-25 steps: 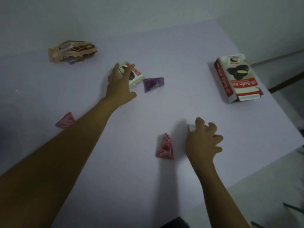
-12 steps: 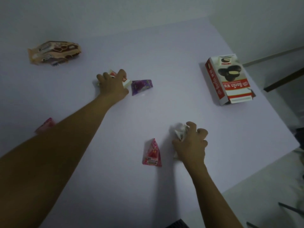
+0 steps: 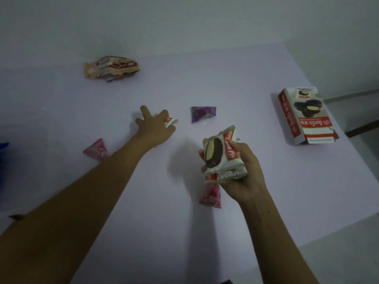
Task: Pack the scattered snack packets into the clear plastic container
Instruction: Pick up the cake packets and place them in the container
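Note:
My right hand (image 3: 244,175) holds a white choco pie packet (image 3: 222,154) lifted above the table, near the middle right. My left hand (image 3: 153,128) is closed over another white and red pie packet (image 3: 171,121) lying on the pale lilac table (image 3: 235,83). A purple triangular packet (image 3: 202,114) lies just right of the left hand. A pink triangular packet (image 3: 96,150) sits beside my left forearm. A red triangular packet (image 3: 211,196) lies under my right hand. A tan snack bag (image 3: 111,67) rests at the far left. No clear container is in view.
A red and white choco pie box (image 3: 305,117) lies on its side near the table's right edge. Something blue (image 3: 3,145) shows at the left border. The table's right edge drops off to a grey floor.
My right hand has closed on the white packet and lifted it off the table. My left hand has closed over the other pie packet and drawn it slightly away from the purple packet.

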`<state>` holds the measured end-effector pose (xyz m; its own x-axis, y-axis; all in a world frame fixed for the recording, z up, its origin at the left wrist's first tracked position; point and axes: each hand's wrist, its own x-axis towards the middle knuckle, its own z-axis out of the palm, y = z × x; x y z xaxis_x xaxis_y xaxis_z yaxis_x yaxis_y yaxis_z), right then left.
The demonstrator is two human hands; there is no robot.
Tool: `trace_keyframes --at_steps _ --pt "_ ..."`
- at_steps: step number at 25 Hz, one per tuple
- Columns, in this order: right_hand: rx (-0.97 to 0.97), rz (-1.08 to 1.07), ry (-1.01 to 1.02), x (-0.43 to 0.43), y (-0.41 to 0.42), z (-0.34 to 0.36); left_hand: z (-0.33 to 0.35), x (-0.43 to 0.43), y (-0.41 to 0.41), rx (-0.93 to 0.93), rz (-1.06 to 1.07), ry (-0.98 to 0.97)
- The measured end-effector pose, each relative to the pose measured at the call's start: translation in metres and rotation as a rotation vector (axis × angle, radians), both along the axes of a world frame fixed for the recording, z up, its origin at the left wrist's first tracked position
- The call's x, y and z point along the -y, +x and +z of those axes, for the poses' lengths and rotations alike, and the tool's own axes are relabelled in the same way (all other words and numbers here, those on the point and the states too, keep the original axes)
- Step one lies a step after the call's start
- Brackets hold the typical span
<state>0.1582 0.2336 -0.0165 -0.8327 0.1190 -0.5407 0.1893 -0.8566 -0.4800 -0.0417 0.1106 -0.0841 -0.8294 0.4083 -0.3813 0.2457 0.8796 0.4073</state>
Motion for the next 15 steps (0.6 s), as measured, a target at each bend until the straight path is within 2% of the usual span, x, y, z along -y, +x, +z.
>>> trace_keyframes --at_steps 3,5,6,11,15 --pt "-0.14 0.044 -0.11 0.025 -0.008 0.005 0.01 0.023 0.003 -0.059 0.099 0.166" --pt "-0.18 0.06 -0.116 0.04 -0.015 0.01 0.018 0.04 0.002 -0.14 0.172 0.297" --pt "-0.197 0.067 -0.112 0.048 -0.018 0.012 0.024 0.052 0.001 -0.122 0.25 0.393" --pt "-0.287 0.147 -0.126 0.096 -0.04 0.021 0.057 0.124 0.0 0.255 0.712 0.938" --pt "-0.332 0.218 -0.232 0.135 -0.054 0.018 0.079 0.184 0.003 0.702 1.039 1.392"
